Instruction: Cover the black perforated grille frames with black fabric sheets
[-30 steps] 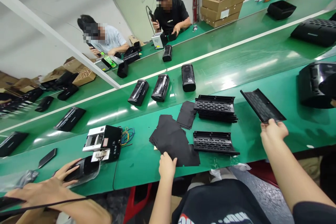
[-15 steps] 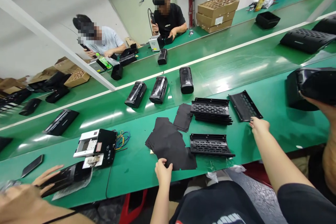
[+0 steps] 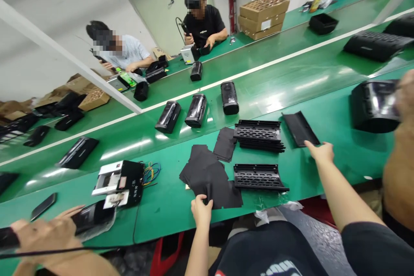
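Observation:
My left hand pinches the near edge of a thin black sheet, which bulges up by the fingertips. This sheet tops a fanned, loose pile, and a smaller set of black sheets lies just beyond it. At the right, my right hand holds the near corner of a curved black panel resting on the table, with the thumb over its edge. The panel's inner face looks plain black. Between my hands sit a stack of slotted black panels and a single slotted panel.
Black speaker-like housings stand on the green belt ahead. A black-and-white machine with wires is at the left, beside a co-worker's hands. Another co-worker's hand touches a large housing at the right.
The sheet under my left fingers has lifted into a fold. My right thumb has shifted slightly left along the panel's edge, and the panel's holes no longer show. Co-workers' hands beside me have moved.

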A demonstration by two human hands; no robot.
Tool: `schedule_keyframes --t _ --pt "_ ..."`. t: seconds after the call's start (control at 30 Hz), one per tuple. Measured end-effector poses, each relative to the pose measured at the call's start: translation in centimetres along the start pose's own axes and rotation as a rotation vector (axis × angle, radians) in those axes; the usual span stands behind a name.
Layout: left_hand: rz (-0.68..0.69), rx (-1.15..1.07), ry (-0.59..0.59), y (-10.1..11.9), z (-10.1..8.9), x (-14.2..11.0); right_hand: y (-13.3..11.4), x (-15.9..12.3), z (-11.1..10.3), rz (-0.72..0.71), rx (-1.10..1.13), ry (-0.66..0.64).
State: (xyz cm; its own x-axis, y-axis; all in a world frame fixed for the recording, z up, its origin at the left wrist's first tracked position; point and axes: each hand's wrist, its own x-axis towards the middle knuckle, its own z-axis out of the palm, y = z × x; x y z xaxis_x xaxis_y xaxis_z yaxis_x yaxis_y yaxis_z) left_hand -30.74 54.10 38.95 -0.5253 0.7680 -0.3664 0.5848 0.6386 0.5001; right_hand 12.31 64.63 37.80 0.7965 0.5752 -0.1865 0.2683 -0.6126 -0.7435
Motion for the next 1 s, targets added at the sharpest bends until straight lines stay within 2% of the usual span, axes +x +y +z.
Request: schedule_keyframes --t 0.07,0.13,0.23,0.3,0.37,0.4,0.43,0.47,0.57,0.67,0.83,1.0 --pt "-0.009 -0.089 0.023 0.0 0.1 -0.4 -0.9 -2.0 -0.5 -0.023 -0.002 0.043" --pt "-0.04 -0.163 0.033 -0.2 0.4 -0.6 -2.2 -5.2 -0.7 -0.088 0.045 0.059" --pt "-0.076 -0.269 0.027 -0.7 0.7 -0.7 -4.5 -12.2 -0.3 -0.335 0.29 -0.088" --pt "-0.085 -0.36 -0.009 -0.7 0.9 -0.9 -5.7 -17.5 0.5 -0.507 0.362 -0.319" --pt "-0.088 -0.458 -0.083 -0.5 0.9 -1.4 -6.2 -22.3 1.9 -0.688 0.257 -0.758" --pt "-0.089 -0.503 -0.128 -0.2 0.8 -1.7 -6.1 -24.2 2.9 -0.76 0.175 -0.933" --pt "-0.087 -0.539 -0.171 0.1 0.8 -2.0 -5.9 -25.7 3.8 -0.809 0.088 -1.04" --pt "-0.088 -0.58 -0.214 0.4 0.7 -2.4 -5.5 -26.9 4.8 -0.839 0.011 -1.088" --pt "-0.133 -0.791 -0.328 1.4 0.2 -3.4 -4.5 -28.3 7.0 -0.894 -0.121 -1.088" --pt "-0.199 -1.008 -0.41 2.2 -0.2 -4.0 -4.2 -27.9 7.8 -0.926 -0.132 -1.085" --pt "-0.257 -1.068 -0.418 2.9 -0.5 -4.1 -4.9 -26.9 7.7 -0.926 -0.095 -1.098" --pt "-0.241 -1.069 -0.415 2.8 0.0 -3.9 -5.0 -26.1 7.2 -0.86 -0.032 -1.095"
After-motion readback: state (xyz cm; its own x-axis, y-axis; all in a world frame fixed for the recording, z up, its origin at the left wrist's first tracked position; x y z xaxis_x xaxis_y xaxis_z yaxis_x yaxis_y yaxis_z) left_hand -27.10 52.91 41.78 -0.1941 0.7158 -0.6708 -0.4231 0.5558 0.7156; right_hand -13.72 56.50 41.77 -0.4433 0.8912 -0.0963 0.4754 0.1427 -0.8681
